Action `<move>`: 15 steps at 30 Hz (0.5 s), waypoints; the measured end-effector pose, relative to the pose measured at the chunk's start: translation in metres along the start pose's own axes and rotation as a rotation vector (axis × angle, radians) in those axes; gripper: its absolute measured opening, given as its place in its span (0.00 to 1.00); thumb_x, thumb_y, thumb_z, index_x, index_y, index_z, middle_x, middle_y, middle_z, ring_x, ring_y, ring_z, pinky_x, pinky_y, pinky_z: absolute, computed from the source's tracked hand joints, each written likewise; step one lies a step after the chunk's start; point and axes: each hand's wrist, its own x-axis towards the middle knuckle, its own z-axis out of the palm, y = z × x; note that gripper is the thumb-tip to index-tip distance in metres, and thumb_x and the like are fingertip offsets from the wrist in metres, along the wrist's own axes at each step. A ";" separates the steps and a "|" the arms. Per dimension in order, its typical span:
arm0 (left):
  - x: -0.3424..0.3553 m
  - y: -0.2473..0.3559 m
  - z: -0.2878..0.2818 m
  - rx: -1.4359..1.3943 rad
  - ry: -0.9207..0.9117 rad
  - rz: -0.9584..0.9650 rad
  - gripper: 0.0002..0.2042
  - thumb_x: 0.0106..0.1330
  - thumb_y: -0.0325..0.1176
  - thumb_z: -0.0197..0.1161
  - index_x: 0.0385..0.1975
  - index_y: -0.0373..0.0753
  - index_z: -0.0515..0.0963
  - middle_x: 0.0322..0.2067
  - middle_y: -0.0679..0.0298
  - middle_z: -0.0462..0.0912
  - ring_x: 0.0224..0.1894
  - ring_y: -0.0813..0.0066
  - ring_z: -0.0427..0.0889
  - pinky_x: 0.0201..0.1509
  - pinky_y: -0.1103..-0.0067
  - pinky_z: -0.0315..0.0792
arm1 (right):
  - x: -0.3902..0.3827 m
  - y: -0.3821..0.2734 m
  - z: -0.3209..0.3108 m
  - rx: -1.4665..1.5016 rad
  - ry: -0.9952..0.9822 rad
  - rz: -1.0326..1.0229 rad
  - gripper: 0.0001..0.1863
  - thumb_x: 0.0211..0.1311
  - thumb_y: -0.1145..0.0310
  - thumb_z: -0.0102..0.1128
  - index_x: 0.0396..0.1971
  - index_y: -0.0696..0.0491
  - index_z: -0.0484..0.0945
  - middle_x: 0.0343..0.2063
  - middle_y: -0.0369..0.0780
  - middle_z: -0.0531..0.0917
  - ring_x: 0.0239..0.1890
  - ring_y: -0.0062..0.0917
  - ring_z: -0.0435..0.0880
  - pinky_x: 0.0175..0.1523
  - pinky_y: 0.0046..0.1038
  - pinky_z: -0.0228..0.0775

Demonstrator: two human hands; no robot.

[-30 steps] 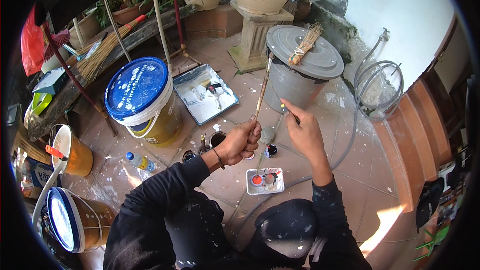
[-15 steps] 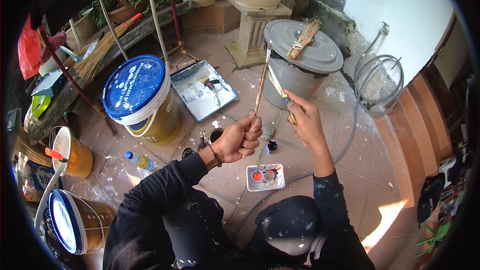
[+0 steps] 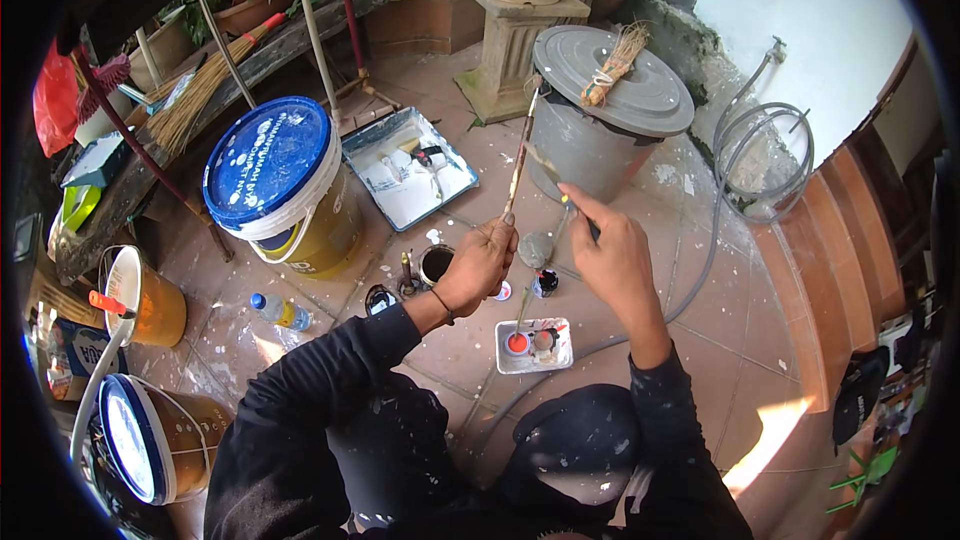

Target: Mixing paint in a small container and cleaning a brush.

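Note:
My left hand (image 3: 482,265) is closed around the lower end of a thin stick (image 3: 520,168), brown with pale patches and a whitish tip, held nearly upright. A small knife (image 3: 543,162) with a black and yellow handle is in my right hand (image 3: 618,255); the index finger stretches along it. The blade lies close beside the stick; whether they touch I cannot tell. Below my hands, a white plastic tray (image 3: 550,368) holds small pots, one of red paint (image 3: 517,343). A small dark jar (image 3: 545,283) and an open can (image 3: 436,262) stand nearby.
A blue-lidded bucket (image 3: 270,160) and a paint tray (image 3: 455,195) are at the left. Beyond my hands stands a grey lidded bin (image 3: 580,145) with a fibre bundle (image 3: 615,65) on top. A grey hose (image 3: 712,230) crosses the tiles; brick steps (image 3: 815,280) rise at the right.
My right hand has turned, its index finger now pointing along the knife, and the blade shows darker and narrower. The left hand with the stick has shifted slightly left and down.

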 end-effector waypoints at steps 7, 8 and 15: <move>0.008 -0.011 -0.005 0.427 0.208 0.267 0.22 0.81 0.48 0.46 0.27 0.38 0.72 0.17 0.68 0.68 0.18 0.79 0.66 0.22 0.76 0.62 | 0.001 -0.016 -0.002 -0.149 -0.079 0.035 0.19 0.65 0.66 0.53 0.53 0.47 0.84 0.26 0.53 0.84 0.31 0.51 0.84 0.40 0.47 0.77; 0.008 -0.014 -0.005 0.428 0.214 0.209 0.23 0.80 0.48 0.47 0.27 0.37 0.73 0.17 0.66 0.70 0.20 0.77 0.68 0.26 0.74 0.64 | 0.000 -0.014 -0.002 -0.185 -0.007 0.036 0.19 0.65 0.66 0.53 0.53 0.47 0.84 0.25 0.53 0.84 0.31 0.50 0.85 0.40 0.47 0.77; 0.011 -0.017 -0.006 0.688 0.332 0.280 0.23 0.79 0.49 0.48 0.28 0.34 0.75 0.21 0.50 0.76 0.24 0.53 0.77 0.32 0.62 0.70 | 0.002 0.001 0.005 -0.162 -0.073 0.068 0.19 0.64 0.66 0.53 0.52 0.47 0.84 0.25 0.55 0.83 0.32 0.52 0.84 0.42 0.47 0.77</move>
